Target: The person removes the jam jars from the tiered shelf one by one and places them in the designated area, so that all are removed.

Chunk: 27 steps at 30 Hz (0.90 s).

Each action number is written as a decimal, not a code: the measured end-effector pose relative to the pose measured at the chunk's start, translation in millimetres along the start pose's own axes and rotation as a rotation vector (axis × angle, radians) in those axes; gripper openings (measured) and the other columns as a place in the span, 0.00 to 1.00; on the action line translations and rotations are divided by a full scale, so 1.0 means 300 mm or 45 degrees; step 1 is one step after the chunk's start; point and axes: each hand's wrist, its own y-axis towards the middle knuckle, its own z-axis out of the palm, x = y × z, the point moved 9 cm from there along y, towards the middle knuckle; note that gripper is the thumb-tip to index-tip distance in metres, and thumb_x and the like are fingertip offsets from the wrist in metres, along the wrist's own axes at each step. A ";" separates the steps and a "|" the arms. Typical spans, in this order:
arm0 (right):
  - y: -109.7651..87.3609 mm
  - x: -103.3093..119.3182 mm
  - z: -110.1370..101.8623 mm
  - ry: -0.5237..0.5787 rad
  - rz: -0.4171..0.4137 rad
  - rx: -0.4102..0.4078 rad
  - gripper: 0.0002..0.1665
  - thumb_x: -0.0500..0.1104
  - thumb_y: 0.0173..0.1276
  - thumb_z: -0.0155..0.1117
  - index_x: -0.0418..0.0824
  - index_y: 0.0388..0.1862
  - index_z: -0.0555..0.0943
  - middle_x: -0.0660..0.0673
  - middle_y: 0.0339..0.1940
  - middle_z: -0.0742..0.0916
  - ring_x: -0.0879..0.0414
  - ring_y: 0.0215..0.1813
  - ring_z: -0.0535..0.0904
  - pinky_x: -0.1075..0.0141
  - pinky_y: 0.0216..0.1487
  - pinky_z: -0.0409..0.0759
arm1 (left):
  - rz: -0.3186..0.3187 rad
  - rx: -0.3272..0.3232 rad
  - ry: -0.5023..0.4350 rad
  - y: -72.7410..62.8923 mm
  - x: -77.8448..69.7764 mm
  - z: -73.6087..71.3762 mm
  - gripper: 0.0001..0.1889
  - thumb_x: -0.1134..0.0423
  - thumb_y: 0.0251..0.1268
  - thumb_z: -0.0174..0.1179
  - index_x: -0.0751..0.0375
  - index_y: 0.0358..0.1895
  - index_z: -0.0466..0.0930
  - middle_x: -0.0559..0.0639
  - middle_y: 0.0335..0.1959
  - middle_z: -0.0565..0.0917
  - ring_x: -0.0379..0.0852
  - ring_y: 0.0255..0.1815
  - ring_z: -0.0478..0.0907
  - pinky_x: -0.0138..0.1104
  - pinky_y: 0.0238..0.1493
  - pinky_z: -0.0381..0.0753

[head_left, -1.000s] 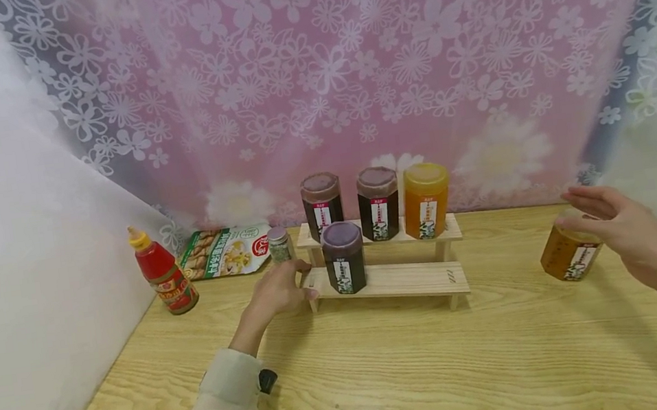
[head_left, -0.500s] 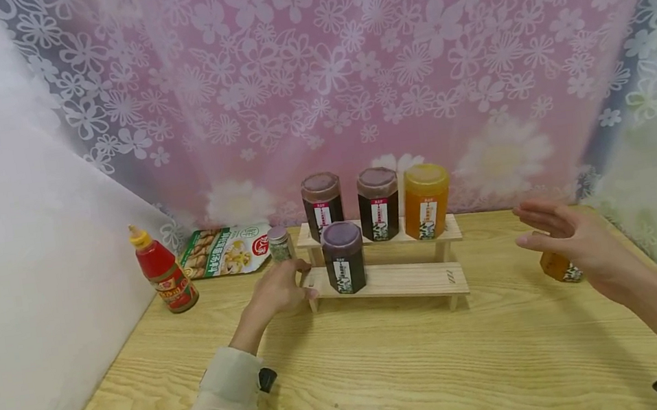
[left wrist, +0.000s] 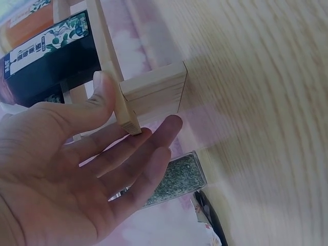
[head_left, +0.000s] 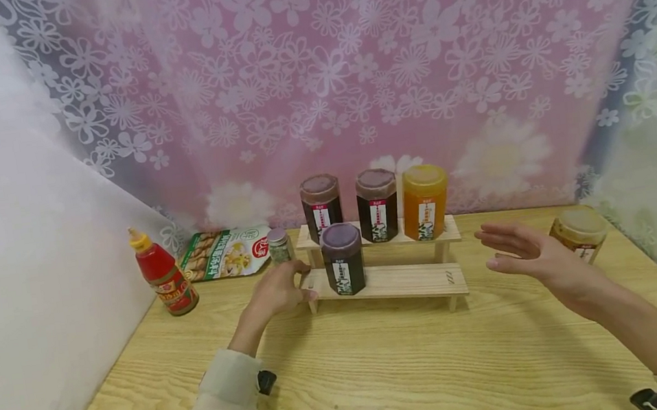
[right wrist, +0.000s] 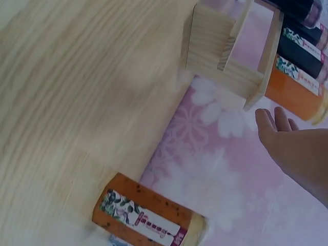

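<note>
My left hand [head_left: 277, 290] grips the left end of the two-step wooden rack [head_left: 407, 280] at its lower board. In the left wrist view the thumb [left wrist: 104, 89] lies along the board's end and the fingers reach past its other side. A dark jar [head_left: 344, 262] with a purple lid stands on the lower step. On the upper step are two dark jars [head_left: 378, 207] and an orange jar [head_left: 426, 202]. My right hand [head_left: 535, 257], fingers extended and holding nothing, hovers right of the rack. Behind it stands an amber jar [right wrist: 141, 215] with dark specks, partly hidden in the head view.
A small spice jar [head_left: 279, 243] stands by the rack's left end, close to my left hand. Farther left are a green-and-white food packet [head_left: 225, 252] and a red sauce bottle [head_left: 166, 275] with a yellow cap. A pink flowered curtain [head_left: 349, 77] hangs behind the table [head_left: 351, 375].
My right hand has moved left, from beside the amber jar towards the rack, leaving the jar standing at the right. My left hand has kept its place on the rack.
</note>
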 end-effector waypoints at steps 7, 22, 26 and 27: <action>0.028 -0.004 0.089 -0.018 -0.025 0.031 0.38 0.46 0.80 0.62 0.46 0.83 0.59 0.39 0.81 0.69 0.68 0.69 0.72 0.43 0.72 0.70 | 0.012 -0.004 -0.019 0.002 0.008 0.006 0.28 0.54 0.61 0.77 0.57 0.63 0.83 0.55 0.61 0.85 0.59 0.62 0.81 0.54 0.61 0.79; 0.129 0.006 0.275 0.058 -0.043 0.113 0.39 0.43 0.78 0.65 0.40 0.81 0.61 0.34 0.80 0.68 0.29 0.79 0.61 0.37 0.74 0.66 | 0.008 0.002 -0.042 0.001 0.018 0.008 0.28 0.55 0.60 0.77 0.57 0.63 0.82 0.56 0.62 0.85 0.60 0.64 0.79 0.55 0.63 0.77; 0.161 0.012 0.314 0.077 -0.054 0.116 0.40 0.43 0.76 0.67 0.38 0.80 0.62 0.34 0.79 0.70 0.30 0.78 0.64 0.41 0.74 0.69 | 0.003 0.008 -0.035 0.002 0.014 0.005 0.28 0.55 0.61 0.76 0.56 0.63 0.82 0.56 0.61 0.85 0.60 0.63 0.80 0.55 0.62 0.78; 0.169 0.014 0.326 0.085 -0.057 0.119 0.40 0.43 0.76 0.67 0.37 0.80 0.62 0.33 0.79 0.70 0.30 0.78 0.64 0.41 0.73 0.70 | 0.002 0.009 -0.031 0.003 0.013 0.004 0.28 0.54 0.61 0.76 0.56 0.63 0.82 0.55 0.61 0.85 0.60 0.62 0.80 0.55 0.62 0.78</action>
